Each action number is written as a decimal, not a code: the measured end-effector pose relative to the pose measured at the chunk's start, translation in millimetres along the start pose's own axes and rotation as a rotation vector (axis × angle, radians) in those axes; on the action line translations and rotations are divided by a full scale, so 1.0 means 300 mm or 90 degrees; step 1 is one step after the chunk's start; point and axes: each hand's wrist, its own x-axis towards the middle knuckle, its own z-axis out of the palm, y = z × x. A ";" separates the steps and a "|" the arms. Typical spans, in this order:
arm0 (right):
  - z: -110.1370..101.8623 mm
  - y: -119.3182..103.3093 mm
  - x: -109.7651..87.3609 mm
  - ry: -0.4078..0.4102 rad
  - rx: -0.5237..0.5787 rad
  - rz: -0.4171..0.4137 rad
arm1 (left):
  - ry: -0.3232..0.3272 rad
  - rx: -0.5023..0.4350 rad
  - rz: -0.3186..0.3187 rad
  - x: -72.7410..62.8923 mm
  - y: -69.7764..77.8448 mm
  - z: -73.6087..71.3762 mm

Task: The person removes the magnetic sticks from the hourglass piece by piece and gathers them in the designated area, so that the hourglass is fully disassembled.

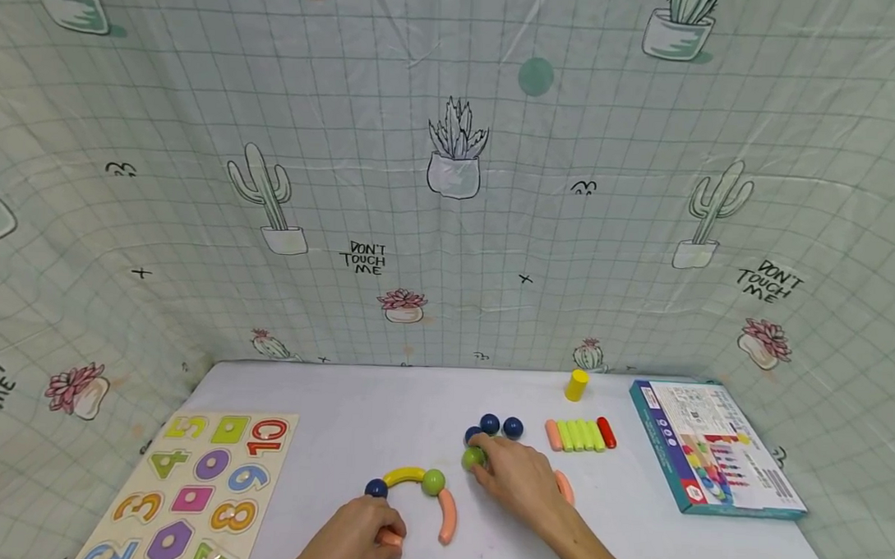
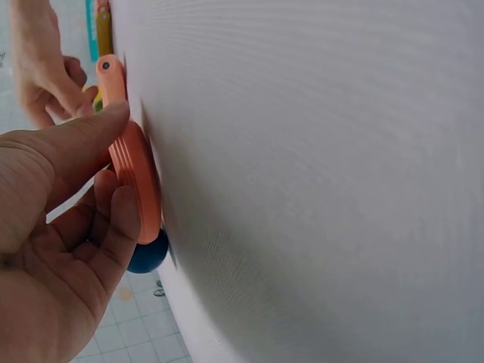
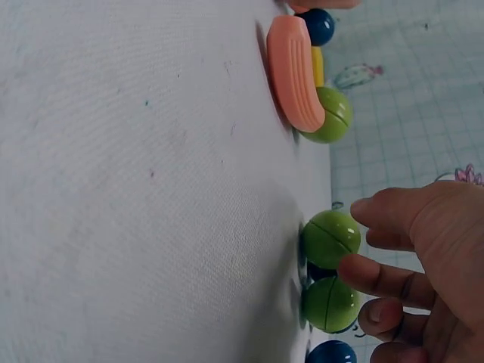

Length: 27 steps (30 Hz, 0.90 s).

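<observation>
your left hand [image 1: 357, 533] sits at the near edge of the table [image 1: 340, 399], thumb and fingers curled round a curved orange stick [image 2: 134, 170]. in the left wrist view that stick meets a dark blue ball [image 2: 149, 255] at its lower end. just ahead of this hand lies an arch: a blue ball [image 1: 376, 488], a curved yellow stick [image 1: 405, 475], a green ball [image 1: 433, 481] and another orange stick [image 1: 447, 515] trailing down from it.

your right hand [image 1: 518, 475] rests just right of the arch, its fingers loosely bent with the tips touching green balls [image 3: 330, 239]; the right wrist view shows 2 of them side by side on the table, touched but not closed around. 3 dark blue balls [image 1: 490, 427] cluster just beyond those fingertips. an orange stick [image 1: 564, 486] peeks out beside the right hand's far side.

farther right, a row of straight sticks [image 1: 580, 435] lies side by side, orange, then green, then red. a yellow cylinder [image 1: 577, 385] stands upright behind them. a boxed set [image 1: 715, 445] lies at the right end of the table, and a number puzzle board [image 1: 188, 492] at the left end.
</observation>
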 end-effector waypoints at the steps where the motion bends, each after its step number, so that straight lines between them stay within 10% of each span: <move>1: -0.001 -0.001 0.000 -0.001 0.000 -0.003 | -0.001 0.000 -0.003 0.001 0.000 -0.001; 20: -0.012 0.007 -0.014 -0.017 0.021 0.009 | -0.007 -0.023 -0.023 -0.001 0.007 -0.008; 27: -0.026 -0.003 -0.028 -0.093 0.152 -0.027 | -0.002 -0.008 -0.023 -0.013 0.002 -0.017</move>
